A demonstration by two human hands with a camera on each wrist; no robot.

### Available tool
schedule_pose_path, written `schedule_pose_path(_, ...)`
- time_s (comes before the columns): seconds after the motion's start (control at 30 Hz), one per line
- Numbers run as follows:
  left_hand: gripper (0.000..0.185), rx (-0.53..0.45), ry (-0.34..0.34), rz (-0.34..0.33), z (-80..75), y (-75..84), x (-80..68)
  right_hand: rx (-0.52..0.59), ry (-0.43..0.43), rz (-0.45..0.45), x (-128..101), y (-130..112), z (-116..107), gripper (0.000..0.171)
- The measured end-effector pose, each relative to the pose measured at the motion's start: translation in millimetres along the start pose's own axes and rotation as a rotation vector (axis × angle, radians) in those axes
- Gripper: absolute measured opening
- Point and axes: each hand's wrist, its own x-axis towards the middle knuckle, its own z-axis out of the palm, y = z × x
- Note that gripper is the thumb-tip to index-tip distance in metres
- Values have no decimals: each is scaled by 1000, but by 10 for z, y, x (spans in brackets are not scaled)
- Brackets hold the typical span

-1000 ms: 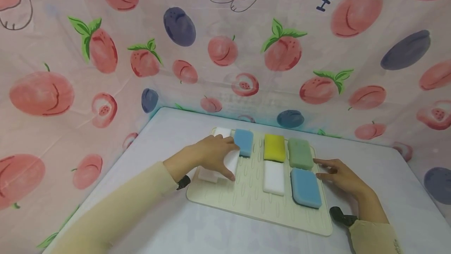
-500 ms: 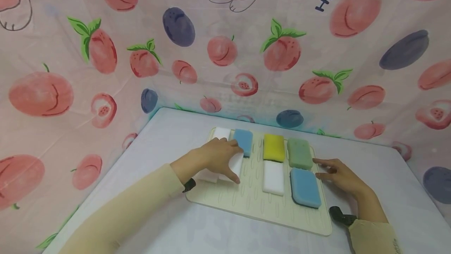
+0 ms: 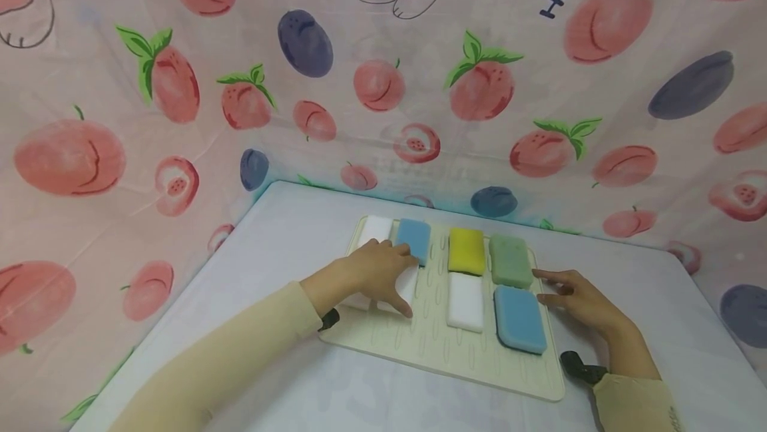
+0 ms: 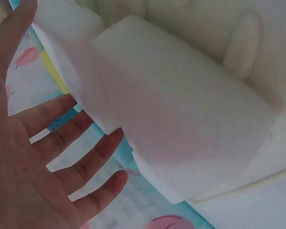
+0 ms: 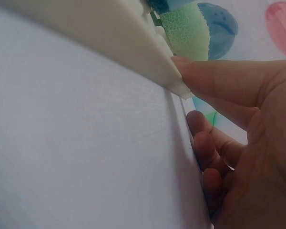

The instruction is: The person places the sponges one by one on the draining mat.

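A cream ribbed mat (image 3: 431, 345) carries several sponges: white (image 3: 376, 227), blue (image 3: 415, 239), yellow (image 3: 466, 250) and green (image 3: 510, 260) along the back, white (image 3: 465, 301) and blue (image 3: 519, 318) nearer me. My left hand (image 3: 392, 279) lies flat over another white sponge (image 3: 410, 282) at the mat's left. The left wrist view shows its fingers (image 4: 71, 143) straight and spread beside that white sponge (image 4: 181, 119). My right hand (image 3: 557, 289) rests at the mat's right edge, fingers loose. There its fingers (image 5: 229, 86) touch the mat's rim (image 5: 109, 38) below the green sponge (image 5: 186, 31).
The mat lies on a pale table (image 3: 287, 232) walled in by a pink fruit-print cloth (image 3: 383, 86) at the back and both sides. A second white piece (image 3: 355, 300) shows under my left wrist. Black wrist cameras (image 3: 578, 369) sit on both sleeves.
My left hand has slid a little to the right across the mat, taking the white sponge with it. The right hand has stayed put.
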Motion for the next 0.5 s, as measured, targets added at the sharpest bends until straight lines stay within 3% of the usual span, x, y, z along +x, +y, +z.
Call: schedule_pose_path(0.5, 106, 9, -1, -13, 96, 23, 46, 9, -8, 1, 14, 10, 11, 67)
